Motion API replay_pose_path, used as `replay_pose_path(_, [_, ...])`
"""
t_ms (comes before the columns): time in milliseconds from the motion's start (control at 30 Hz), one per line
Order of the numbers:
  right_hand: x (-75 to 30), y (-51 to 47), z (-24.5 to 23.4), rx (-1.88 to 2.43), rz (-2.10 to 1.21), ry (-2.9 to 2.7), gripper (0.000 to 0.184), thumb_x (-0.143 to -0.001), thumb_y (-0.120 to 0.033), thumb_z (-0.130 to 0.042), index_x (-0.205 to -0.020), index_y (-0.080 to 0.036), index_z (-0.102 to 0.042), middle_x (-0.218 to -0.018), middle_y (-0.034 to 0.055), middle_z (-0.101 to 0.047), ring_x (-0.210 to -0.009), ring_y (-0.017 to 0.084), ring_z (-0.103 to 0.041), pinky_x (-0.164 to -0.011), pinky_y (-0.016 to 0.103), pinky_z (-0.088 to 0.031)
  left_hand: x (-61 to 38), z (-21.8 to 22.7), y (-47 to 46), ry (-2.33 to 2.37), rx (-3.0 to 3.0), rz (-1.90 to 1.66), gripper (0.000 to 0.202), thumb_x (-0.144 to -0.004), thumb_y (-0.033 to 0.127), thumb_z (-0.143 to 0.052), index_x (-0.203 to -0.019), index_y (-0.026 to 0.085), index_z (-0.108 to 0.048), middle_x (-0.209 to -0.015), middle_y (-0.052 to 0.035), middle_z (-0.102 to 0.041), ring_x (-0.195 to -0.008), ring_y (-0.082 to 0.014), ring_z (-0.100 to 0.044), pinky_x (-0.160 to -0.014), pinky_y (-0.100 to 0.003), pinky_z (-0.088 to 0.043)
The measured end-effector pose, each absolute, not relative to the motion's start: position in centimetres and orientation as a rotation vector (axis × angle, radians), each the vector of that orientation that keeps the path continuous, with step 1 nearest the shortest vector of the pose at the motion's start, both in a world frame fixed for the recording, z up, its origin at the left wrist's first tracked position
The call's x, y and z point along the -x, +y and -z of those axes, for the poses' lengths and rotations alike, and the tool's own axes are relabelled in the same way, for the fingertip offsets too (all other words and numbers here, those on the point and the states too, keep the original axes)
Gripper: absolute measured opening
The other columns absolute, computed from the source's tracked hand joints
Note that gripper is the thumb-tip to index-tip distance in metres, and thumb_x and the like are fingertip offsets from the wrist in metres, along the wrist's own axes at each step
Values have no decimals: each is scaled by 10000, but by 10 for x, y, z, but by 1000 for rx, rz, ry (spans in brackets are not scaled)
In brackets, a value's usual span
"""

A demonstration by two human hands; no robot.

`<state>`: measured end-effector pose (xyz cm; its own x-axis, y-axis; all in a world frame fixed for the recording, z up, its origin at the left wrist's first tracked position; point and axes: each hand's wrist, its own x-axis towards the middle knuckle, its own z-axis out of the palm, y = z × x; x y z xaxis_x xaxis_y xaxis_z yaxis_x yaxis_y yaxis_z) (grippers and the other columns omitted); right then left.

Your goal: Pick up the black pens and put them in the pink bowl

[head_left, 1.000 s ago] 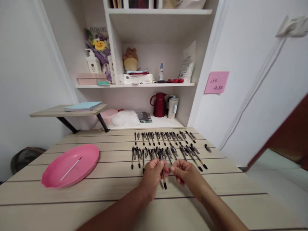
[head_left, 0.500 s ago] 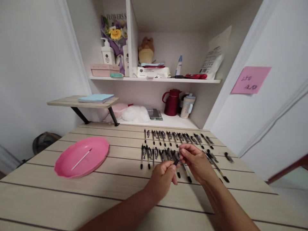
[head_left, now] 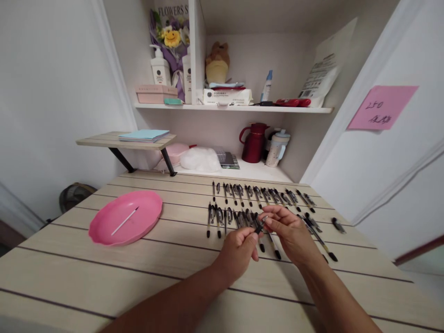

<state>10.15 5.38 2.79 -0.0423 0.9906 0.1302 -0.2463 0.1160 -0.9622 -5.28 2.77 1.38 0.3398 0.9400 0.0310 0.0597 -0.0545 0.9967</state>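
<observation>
My left hand [head_left: 243, 247] is closed, thumb and fingers pinching a small black pen part [head_left: 259, 228]. Right beside it, my right hand [head_left: 286, 233] pinches the clear, shiny end of what looks like the same piece. Whether this is a cap or a pen tip is hard to make out, as fingers cover much of it. Beneath and behind the hands lie black gel pens [head_left: 218, 222] and loose clear caps with black tops, set out in two rows. One pen [head_left: 321, 243] lies slanted to the right of my right hand.
A pink scalloped tray [head_left: 100, 222] with a thin white refill [head_left: 125, 221] in it stands on the left. A lone cap [head_left: 338, 225] lies at the right. Behind are a small raised shelf [head_left: 90, 139], a red jug [head_left: 255, 143] and a cabinet.
The view has shifted slightly, so the scene sits a bit further right. My hands have stayed close together, and more of the black part shows between them.
</observation>
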Motion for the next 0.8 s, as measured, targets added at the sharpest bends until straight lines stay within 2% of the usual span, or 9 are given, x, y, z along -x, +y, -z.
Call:
replay_pose_path(433, [-101,52,-31,992,-1236,-1237,393,-625,-316,-726,-988,-218,-612,-810,33,-665,-616,116,-554,-521,227,-384,54,-14,28,964,-1483,-1034,261,-814,329,-420,-808,140,-601,-542,16,-525,-507,-87,-416,-538,-198,-334])
replay_pose_path(533, [-101,50,-32,1047,-1250,-1234,347,-620,-354,-721,-921,-196,-653,-785,36,-660,-600,110,-528,-521,228,-379,56,-17,26,952,-1538,-1051,275,-822,331,-405,-809,143,-605,-550,14,-524,-536,-95,-442,-559,-204,-346])
replay_pose_path(700, [-99,50,-30,995,-1248,-1266,203,-620,-355,-719,-662,-176,-631,-566,-18,-543,-484,73,-384,-460,212,-308,57,-23,21,940,-1600,-1082,291,-835,333,-388,-772,147,-603,-565,13,-524,-550,-98,-450,-557,-207,-342])
replay_pose_path(767, [-98,49,-30,945,-1261,-1268,210,-612,-356,-724,-624,-181,-610,-619,-11,-560,-505,76,-395,-476,214,-316,57,-25,20,946,-1606,-1076,289,-833,326,-392,-758,147,-606,-561,13,-521,-545,-98,-447,-556,-206,-344])
replay_pose_path(800, [-98,48,-30,930,-1289,-1267,217,-626,-381,-710,-670,-186,-627,-683,4,-586,-526,82,-414,-488,219,-326,57,-26,20,949,-1600,-1071,282,-831,321,-395,-779,148,-611,-558,14,-521,-543,-98,-446,-557,-205,-346])
